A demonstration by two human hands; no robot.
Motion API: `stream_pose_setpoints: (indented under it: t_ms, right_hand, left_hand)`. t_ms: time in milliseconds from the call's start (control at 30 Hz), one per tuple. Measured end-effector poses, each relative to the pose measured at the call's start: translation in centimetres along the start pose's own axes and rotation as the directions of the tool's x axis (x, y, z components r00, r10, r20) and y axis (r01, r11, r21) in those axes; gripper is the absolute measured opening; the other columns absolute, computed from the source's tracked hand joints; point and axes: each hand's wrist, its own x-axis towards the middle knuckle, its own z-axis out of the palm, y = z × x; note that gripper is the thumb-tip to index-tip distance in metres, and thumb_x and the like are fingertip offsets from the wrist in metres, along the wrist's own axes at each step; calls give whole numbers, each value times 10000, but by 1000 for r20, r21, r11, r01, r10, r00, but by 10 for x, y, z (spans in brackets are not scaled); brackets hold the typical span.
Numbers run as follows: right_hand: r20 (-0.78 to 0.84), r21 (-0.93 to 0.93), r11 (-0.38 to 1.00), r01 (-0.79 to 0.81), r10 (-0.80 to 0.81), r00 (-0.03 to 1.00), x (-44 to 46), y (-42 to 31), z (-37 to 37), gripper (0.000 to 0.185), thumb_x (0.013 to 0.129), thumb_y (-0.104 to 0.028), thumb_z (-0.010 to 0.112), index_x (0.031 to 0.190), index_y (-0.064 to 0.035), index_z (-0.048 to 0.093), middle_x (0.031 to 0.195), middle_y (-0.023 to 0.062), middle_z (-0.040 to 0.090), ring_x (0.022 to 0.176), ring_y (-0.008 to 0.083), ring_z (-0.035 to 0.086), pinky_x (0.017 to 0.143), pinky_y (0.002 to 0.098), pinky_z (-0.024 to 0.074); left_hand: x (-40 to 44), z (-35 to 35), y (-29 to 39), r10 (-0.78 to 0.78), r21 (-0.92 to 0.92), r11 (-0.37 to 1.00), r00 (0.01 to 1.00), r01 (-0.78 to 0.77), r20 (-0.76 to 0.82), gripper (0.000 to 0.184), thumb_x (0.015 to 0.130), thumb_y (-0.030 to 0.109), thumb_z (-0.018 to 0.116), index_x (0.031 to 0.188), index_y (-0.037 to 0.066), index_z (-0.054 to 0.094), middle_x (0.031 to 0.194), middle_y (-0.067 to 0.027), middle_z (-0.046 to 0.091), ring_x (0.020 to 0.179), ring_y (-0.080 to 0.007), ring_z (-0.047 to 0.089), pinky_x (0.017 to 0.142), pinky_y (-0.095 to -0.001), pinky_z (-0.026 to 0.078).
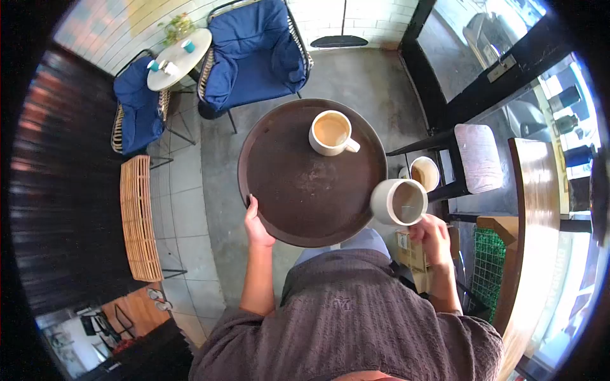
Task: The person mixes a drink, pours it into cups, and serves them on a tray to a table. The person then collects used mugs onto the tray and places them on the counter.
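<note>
My left hand [257, 227] grips the left front rim of a round dark brown tray [286, 184], its thumb on top and its other fingers hidden below. A white cup [330, 133] with light brown coffee stands near the tray's far edge, its handle towards the lower right. At the tray's right edge, my right hand [434, 236] holds a second white mug [387, 202] by its handle. That mug has greyish-brown contents and overlaps the rim in view; whether it touches the tray I cannot tell.
Blue cushioned chairs [254, 60] flank a small round table [194, 57] at the upper left. A rattan bench [141, 216] is at left. On the right are a stool [478, 157], a white container [424, 174], a wooden counter [534, 235] and a green wire basket [486, 267].
</note>
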Motion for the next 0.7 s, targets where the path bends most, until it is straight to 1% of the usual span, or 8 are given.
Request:
stream_pose_setpoints:
  t_ms: [33,100,233,300,367,500,633,700]
  right_hand:
    - [44,-98,994,-56,60,997,0,-13,21,420,943,-271,456,618,-16,531,649,83,558,622,150,507,616,282,399]
    - [342,-119,993,-4,45,939,4,-24,51,370,992,-295,460,842,-1,629,745,34,613,656,105,552,623,261,442]
    - [560,-166,986,3,92,823,22,-22,106,380,1020,-288,445,834,6,599,740,33,607,680,99,555,657,278,464]
    - [678,-281,951,131,100,728,32,-30,122,400,1036,-297,400,894,6,619,767,33,619,683,98,571,674,260,465]
    - [726,-334,930,157,147,672,41,-26,133,391,1037,-283,401,891,12,613,764,32,605,689,99,561,681,267,467]
    - [831,-237,939,248,64,553,59,-23,145,405,1025,-306,429,862,18,609,715,59,605,685,131,580,679,316,482]
    - [904,-227,932,281,94,417,73,-30,146,412,1031,-301,421,872,30,608,734,67,610,685,127,575,671,305,488]
    - [940,-240,924,299,144,310,70,-34,146,398,1047,-272,368,909,24,596,799,51,608,699,108,553,696,282,484]
  left_hand:
    - [-4,-6,1,-18,-38,999,1000,19,24,491,987,368,464,1340,28,476,1344,-110,535,1209,-302,517,1034,-448,392]
    - [-18,-10,2,28,-47,998,999,-29,-19,482,998,364,439,1337,25,477,1343,-117,536,1206,-302,518,1034,-449,392]
    - [-51,3,6,30,-100,994,996,-39,-88,484,1005,376,422,1331,23,484,1338,-127,539,1213,-300,517,1035,-449,394]
    - [-62,6,6,55,-121,990,985,-76,-162,486,1008,379,415,1329,21,485,1335,-130,541,1209,-298,523,1034,-447,398]
    - [-72,8,2,61,-135,987,986,-83,-158,494,1012,386,405,1332,17,482,1326,-130,549,1195,-294,540,1023,-447,413]
    - [-98,32,-8,165,-174,962,955,-212,-248,513,1016,395,384,1343,9,471,1342,-149,537,1213,-304,534,1034,-450,414]
    - [-115,27,-25,283,-297,899,944,-323,-169,503,1019,387,373,1342,15,472,1340,-154,538,1217,-307,531,1046,-448,404]
    - [-132,28,-36,327,-261,880,905,-396,-271,500,1018,388,374,1340,19,474,1340,-152,537,1216,-306,530,1046,-446,402]
